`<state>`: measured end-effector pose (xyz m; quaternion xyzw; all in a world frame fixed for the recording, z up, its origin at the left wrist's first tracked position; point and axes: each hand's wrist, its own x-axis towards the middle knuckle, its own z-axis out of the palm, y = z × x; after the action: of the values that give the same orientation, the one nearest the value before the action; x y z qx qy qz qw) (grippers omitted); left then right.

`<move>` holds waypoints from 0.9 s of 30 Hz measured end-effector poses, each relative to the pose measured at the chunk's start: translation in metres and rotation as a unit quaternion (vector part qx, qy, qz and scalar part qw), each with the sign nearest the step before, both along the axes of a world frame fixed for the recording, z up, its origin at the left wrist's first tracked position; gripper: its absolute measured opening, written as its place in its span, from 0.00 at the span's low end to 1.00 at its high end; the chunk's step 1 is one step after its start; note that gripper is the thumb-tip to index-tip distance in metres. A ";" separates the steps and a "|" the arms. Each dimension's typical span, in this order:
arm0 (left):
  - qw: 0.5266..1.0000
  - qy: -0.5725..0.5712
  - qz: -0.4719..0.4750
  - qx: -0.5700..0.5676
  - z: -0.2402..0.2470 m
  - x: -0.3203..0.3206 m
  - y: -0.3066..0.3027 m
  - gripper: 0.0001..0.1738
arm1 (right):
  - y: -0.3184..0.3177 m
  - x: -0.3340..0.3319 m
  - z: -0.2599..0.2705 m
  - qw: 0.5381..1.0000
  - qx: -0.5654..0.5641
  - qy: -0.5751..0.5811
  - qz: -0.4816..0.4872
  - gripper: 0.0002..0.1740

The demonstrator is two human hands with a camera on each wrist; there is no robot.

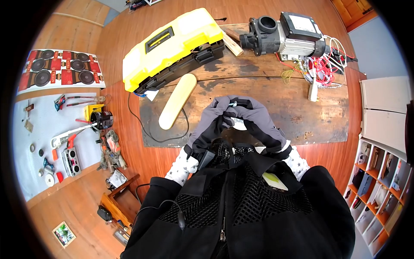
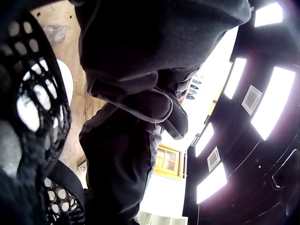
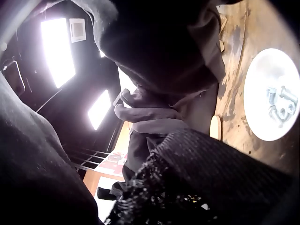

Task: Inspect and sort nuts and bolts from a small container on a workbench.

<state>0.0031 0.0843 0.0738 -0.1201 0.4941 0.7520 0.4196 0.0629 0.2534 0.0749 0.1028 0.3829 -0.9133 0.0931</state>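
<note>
Both hands wear grey-and-black gloves and meet in front of the chest, over the near side of the wooden table [image 1: 297,116]. A small shiny metal bolt [image 1: 233,103] shows between their fingertips in the head view. My left hand [image 1: 211,121] pinches it from the left, and my right hand [image 1: 257,118] has its fingers curled in at the other side. Gloves hide most of the bolt in both wrist views. Below the hands sits a white dish [image 3: 265,65], with several metal bolts and nuts [image 3: 281,105] in it.
A yellow-lidded toolbox [image 1: 172,47] stands at the table's back left, beside a long pale yellow board [image 1: 177,101] and a black cable [image 1: 142,125]. Back right are a pump with a motor [image 1: 284,36] and tangled red and white wires [image 1: 321,71].
</note>
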 end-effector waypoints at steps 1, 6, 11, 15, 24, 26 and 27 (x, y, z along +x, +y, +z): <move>1.000 0.019 0.006 0.007 -0.002 0.001 -0.001 0.23 | 0.001 -0.001 0.005 1.000 0.000 0.000 0.001 0.18; 0.999 0.002 0.012 0.048 -0.005 0.001 -0.003 0.24 | 0.003 -0.001 0.026 0.998 0.039 -0.021 0.035 0.18; 0.994 -0.040 0.042 0.088 -0.008 0.001 -0.002 0.22 | 0.001 -0.002 0.030 0.999 0.038 -0.011 0.026 0.18; 0.997 -0.013 0.008 0.072 -0.008 0.002 0.002 0.20 | -0.002 -0.003 0.020 0.996 0.016 -0.089 -0.001 0.18; 0.996 0.010 -0.019 0.081 -0.008 0.005 -0.005 0.09 | -0.011 -0.006 -0.018 0.974 0.220 -0.043 -0.016 0.16; 0.997 0.012 -0.025 0.067 -0.003 0.007 -0.005 0.08 | -0.007 -0.007 -0.016 0.958 0.285 -0.028 0.004 0.16; 0.998 -0.012 -0.007 0.062 0.003 0.009 -0.003 0.09 | -0.005 -0.008 -0.011 0.937 0.347 -0.012 0.022 0.16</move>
<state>0.0119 0.0816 0.0773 -0.0998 0.4421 0.7768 0.4373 0.0552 0.2479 0.0635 0.1313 0.6773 -0.7199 0.0763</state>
